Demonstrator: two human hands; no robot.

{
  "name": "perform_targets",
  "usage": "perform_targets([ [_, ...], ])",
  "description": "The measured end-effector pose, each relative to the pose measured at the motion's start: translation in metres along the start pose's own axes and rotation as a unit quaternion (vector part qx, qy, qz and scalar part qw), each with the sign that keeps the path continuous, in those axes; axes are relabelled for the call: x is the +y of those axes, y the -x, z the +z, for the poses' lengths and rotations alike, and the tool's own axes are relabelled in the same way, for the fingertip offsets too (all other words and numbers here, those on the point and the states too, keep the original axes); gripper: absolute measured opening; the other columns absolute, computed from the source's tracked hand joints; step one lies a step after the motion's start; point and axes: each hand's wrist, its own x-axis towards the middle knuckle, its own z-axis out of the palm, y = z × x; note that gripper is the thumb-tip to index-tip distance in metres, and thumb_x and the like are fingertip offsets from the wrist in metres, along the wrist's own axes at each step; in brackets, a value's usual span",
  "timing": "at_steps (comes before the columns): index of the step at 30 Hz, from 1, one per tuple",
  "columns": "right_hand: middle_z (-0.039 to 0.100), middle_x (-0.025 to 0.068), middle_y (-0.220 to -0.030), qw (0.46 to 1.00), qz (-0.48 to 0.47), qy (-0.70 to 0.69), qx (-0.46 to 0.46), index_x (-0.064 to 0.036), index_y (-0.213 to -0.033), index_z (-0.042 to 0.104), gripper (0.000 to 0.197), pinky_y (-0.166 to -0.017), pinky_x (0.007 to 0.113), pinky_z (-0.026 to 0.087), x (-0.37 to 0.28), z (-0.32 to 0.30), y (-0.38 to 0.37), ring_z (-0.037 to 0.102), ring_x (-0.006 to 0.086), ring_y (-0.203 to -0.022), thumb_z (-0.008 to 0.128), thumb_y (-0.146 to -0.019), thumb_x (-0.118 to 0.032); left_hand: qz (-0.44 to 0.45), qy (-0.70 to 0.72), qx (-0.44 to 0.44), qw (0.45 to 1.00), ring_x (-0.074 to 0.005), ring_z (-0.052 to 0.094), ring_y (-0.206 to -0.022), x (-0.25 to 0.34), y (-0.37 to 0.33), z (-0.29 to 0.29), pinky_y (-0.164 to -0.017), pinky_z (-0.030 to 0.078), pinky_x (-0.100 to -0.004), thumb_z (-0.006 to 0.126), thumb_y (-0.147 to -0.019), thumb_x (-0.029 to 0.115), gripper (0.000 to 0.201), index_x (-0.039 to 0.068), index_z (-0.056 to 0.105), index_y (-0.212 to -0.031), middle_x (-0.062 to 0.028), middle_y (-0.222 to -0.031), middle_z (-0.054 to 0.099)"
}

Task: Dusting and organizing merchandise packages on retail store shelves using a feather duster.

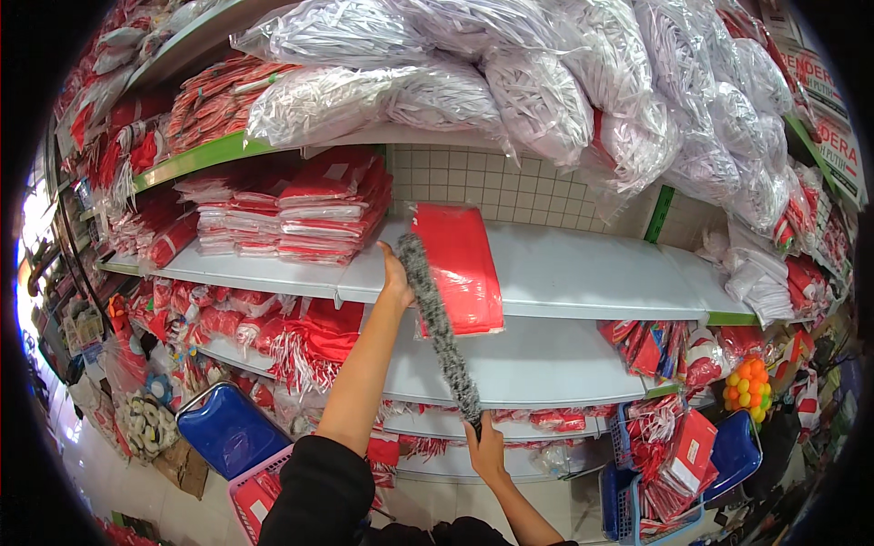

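See a gray duster (440,328) slanting in front of a red packet (469,259) at the near edge of the shelf (592,273). Clamped at its near end by the right hand (489,448); cannot tell whether gripped or merely touched toward its far end by the left hand (397,280). Probably light, soft outside, stiffer inside (likely to squash under the fingers), hardly fragile; best taken by the dark handle (474,426). Hard to make out: most of the handle inside the right hand, the left fingertips, the covered strip of the packet.
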Motion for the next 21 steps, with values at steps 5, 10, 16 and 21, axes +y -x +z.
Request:
perform_targets([
  [5,0.054,0.0253,-0.064,0.99,0.119,-0.058,0.047,0.0083,-0.106,0.042,0.038,-0.051,0.042,0.039,-0.016,0.001,-0.017,0.054,0.0403,-0.057,0.05,-0.088,-0.023,-0.006,0.03,0.026,0.999,-0.0336,0.033,-0.124,0.001,0.008,0.014,-0.1,0.027,-0.0501,0.009,-0.067,0.082,0.104,0.007,0.019,-0.138,-0.0148,-0.138,0.03],
  [10,0.054,0.0228,-0.062,0.997,-0.011,0.066,-0.023,0.008,-0.112,0.042,0.041,-0.048,0.038,0.039,-0.013,-0.003,-0.044,0.053,0.0367,-0.053,0.05,-0.088,-0.024,-0.021,0.031,0.067,0.997,-0.0332,0.03,-0.126,0.003,0.007,0.002,-0.101,0.026,-0.0501,0.011,-0.066,0.083,0.104,0.008,0.019,-0.138,-0.0143,-0.139,0.029],
  [16,0.055,0.0231,-0.062,0.997,0.03,-0.024,0.063,0.0048,-0.107,0.043,0.034,-0.049,0.04,0.038,-0.028,-0.001,-0.075,0.05,0.0384,-0.051,0.048,-0.089,-0.024,0.019,0.031,0.035,0.999,-0.0329,0.035,-0.123,0.002,0.009,0.007,-0.1,0.029,-0.0491,0.012,-0.066,0.083,0.106,0.005,0.019,-0.137,-0.0147,-0.137,0.031],
  [21,0.055,0.0233,-0.063,0.995,-0.005,0.065,-0.07,0.0046,-0.107,0.043,0.035,-0.047,0.042,0.038,0.002,-0.007,-0.041,0.05,0.0399,-0.052,0.049,-0.088,-0.023,-0.001,0.018,0.009,1.0,-0.0327,0.032,-0.124,-0.001,0.006,0.007,-0.1,0.027,-0.0489,0.012,-0.065,0.084,0.107,0.006,0.02,-0.137,-0.0151,-0.138,0.03],
])
